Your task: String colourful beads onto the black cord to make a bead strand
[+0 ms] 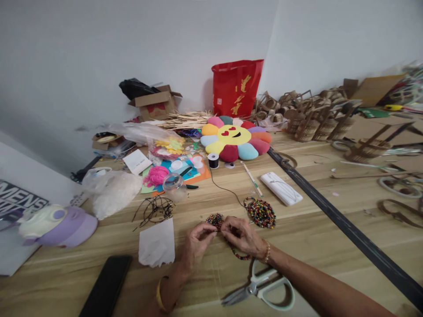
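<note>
My left hand (197, 242) and my right hand (243, 237) meet low over the table, fingertips pinched close together. Between them is what looks like a thin dark cord; its details are too small to make out. Small multicoloured beads (214, 219) lie just behind the fingertips, and part of a bead string (240, 255) shows below my right hand. Beyond that hand lies a coiled bead string (261, 212). Black cord (228, 188) runs from a spool (213, 160) toward the beads. White-handled scissors (261, 288) rest in front of my right forearm.
At left are a phone (106, 286), torn paper (157, 243), black cord pieces (154, 212) and a lidded clear jar (174, 187). A flower cushion (233, 140) and red bag (236, 88) stand behind. A white power bank (281, 188) and woven baskets (313, 125) are to the right.
</note>
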